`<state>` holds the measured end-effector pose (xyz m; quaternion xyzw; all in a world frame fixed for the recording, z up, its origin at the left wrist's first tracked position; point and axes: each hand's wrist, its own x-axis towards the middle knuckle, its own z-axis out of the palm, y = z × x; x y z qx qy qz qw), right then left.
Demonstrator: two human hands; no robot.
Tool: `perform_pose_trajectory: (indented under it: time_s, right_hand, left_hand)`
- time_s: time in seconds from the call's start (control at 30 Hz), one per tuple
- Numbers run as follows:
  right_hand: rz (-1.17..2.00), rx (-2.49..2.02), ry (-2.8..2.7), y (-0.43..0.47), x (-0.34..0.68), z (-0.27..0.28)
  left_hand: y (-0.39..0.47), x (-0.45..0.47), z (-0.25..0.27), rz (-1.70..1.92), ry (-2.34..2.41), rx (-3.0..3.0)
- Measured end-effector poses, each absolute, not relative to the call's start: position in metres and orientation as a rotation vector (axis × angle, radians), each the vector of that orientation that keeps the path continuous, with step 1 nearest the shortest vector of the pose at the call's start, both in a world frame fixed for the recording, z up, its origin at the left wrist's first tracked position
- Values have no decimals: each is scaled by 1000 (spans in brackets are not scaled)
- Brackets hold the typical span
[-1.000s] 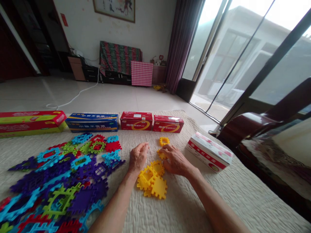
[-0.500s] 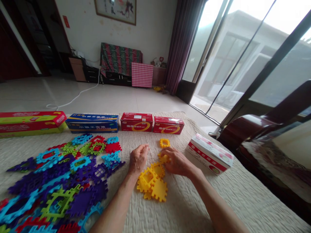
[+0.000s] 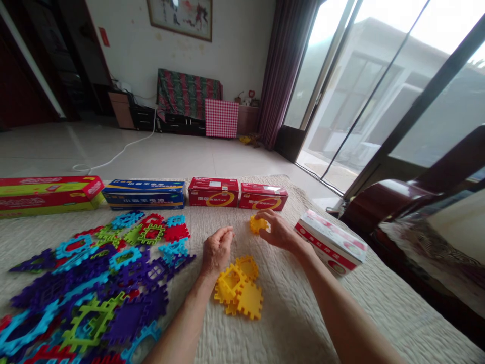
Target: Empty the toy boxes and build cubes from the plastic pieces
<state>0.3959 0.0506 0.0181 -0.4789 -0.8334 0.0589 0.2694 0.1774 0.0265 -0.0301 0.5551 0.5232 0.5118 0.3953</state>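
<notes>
My right hand reaches forward, its thumb and fingers round the edge of a small yellow interlocking building piece on the bedspread. Whether one piece or two lie stacked there is partly hidden by the fingers. Curled closed, my left hand rests just left of it; anything inside its fingers is hidden. Between my forearms lies a small pile of yellow building pieces, square with notched edges, some with window openings.
Purple, blue, green and red building pieces spread across the left side. Along the far edge stand a red-and-green box, a blue box and two red boxes. A white-and-red box sits right of my right hand.
My right hand has moved forward, and the yellow piece under it has left its spot nearer the pile. Now the hand is at the farther yellow piece. My left hand has barely moved.
</notes>
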Motion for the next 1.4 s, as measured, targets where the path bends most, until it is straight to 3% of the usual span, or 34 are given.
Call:
perform_pose_trajectory:
  time_s: [0.37, 1.1, 1.4]
  right_hand:
    - [223, -1295, -2193, 62, 401, -6]
    - [389, -1439, -2278, 67, 396, -1]
    - [316, -1474, -2385, 84, 402, -5]
  left_hand:
    - [27, 178, -31, 1283, 1325, 1410]
    - [27, 177, -32, 1289, 1332, 1419]
    - [28, 177, -33, 1299, 1327, 1426]
